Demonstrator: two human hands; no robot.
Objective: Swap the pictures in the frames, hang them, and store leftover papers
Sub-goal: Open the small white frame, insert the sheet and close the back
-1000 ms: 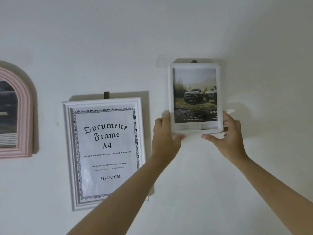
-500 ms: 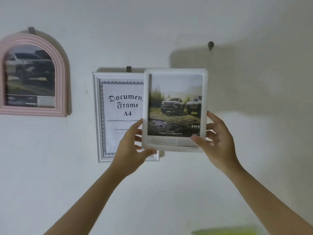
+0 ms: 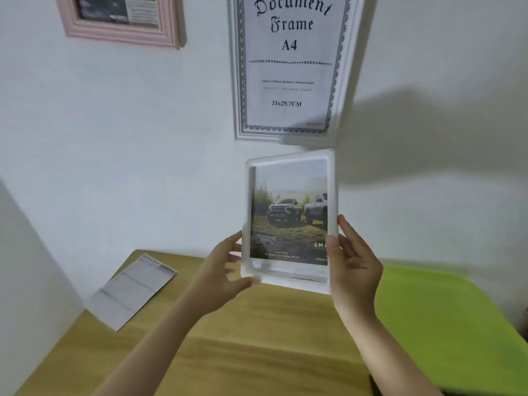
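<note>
I am holding the white frame [image 3: 290,221] upright above the table [image 3: 243,347], my left hand [image 3: 220,278] clasping its 7 o'clock corner and my right hand [image 3: 354,264] its 4 o'clock edge. To set it down well, I am judging it best to keep both sides level and lower it flat, clear of the paper [image 3: 131,291] lying at 9 o'clock.

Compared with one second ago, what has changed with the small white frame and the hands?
The small white frame came off its wall hook and moved down, now over the wooden table. The left hand and right hand keep gripping its lower edges. The document frame and pink frame stayed hanging.
</note>
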